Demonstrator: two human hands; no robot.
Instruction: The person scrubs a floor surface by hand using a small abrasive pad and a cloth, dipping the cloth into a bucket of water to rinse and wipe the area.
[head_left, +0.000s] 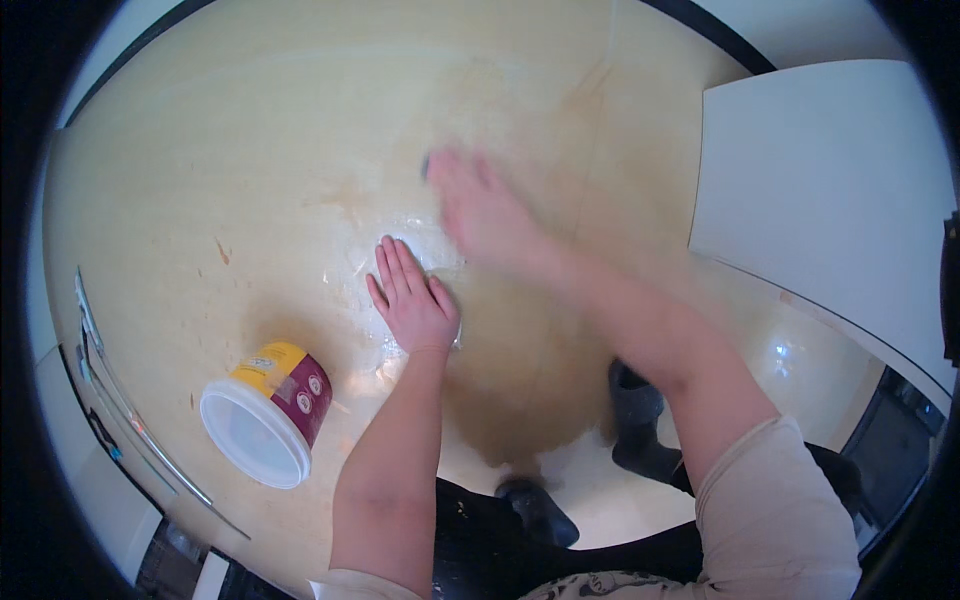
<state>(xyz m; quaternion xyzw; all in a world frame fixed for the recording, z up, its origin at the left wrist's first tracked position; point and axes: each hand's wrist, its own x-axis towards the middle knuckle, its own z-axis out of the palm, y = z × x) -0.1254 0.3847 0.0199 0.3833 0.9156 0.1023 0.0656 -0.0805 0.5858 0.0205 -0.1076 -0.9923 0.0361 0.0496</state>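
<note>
My left hand (409, 300) presses flat on the beige floor (270, 172), fingers a little apart. A shiny clear patch (420, 229) lies under and around it; whether it is film or liquid I cannot tell. Up and to the right of it, my right hand (476, 202) is blurred by motion, low over the floor. A small dark object (426, 166) pokes out at its fingertips, mostly hidden by the fingers. To the left of my left forearm stands a white plastic bucket (255, 435) without a lid, bearing a yellow and maroon label.
Brownish smears (345, 196) mark the floor. Long thin metal strips (142, 427) lie along the left side. A large white panel (817, 195) rises at the right. Dark skirting (712, 34) edges the far wall. My dark boots (536, 510) rest close below my hands.
</note>
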